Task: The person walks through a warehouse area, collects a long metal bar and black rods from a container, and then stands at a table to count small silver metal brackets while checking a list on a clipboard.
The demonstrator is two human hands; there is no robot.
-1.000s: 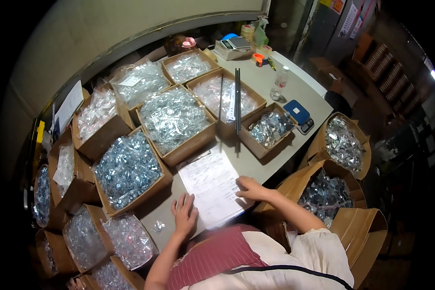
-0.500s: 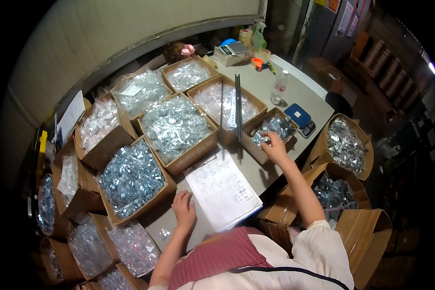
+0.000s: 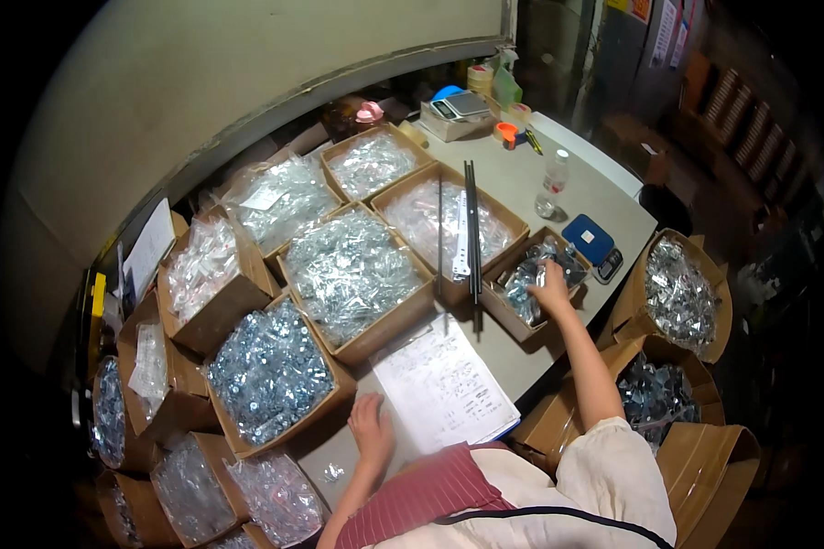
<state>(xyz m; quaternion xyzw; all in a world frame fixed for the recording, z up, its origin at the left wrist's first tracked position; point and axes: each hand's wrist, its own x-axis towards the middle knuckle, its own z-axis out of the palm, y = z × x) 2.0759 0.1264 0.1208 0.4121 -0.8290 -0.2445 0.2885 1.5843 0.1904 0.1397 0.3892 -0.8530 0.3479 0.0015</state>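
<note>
My right hand (image 3: pixel 549 287) reaches into a small cardboard box (image 3: pixel 524 329) of shiny metal parts (image 3: pixel 525 273). Its fingers are drawn together at the parts; whatever lies between the fingertips is too small to make out. On the table, my left hand (image 3: pixel 370 426) lies with loosely bent fingers beside the left edge of a written sheet (image 3: pixel 449 389) on a clipboard, holding nothing. Dark thin rods (image 3: pixel 472 247) stand up just left of the small box. A little heap of small clear or silvery pieces (image 3: pixel 333 472) sits near my left forearm.
Several open cardboard boxes of bagged metal parts (image 3: pixel 273 371) crowd the left and back. A blue pocket scale (image 3: pixel 591 242), a clear bottle (image 3: pixel 551 185), an orange tape roll (image 3: pixel 505 135) and another scale (image 3: pixel 462 108) stand beyond. More filled boxes (image 3: pixel 682 297) flank the table's right edge.
The whole view has shifted, so everything sits further right and lower. My right hand has moved slightly within the small box, its fingers now further down among the parts. My left hand stays by the sheet.
</note>
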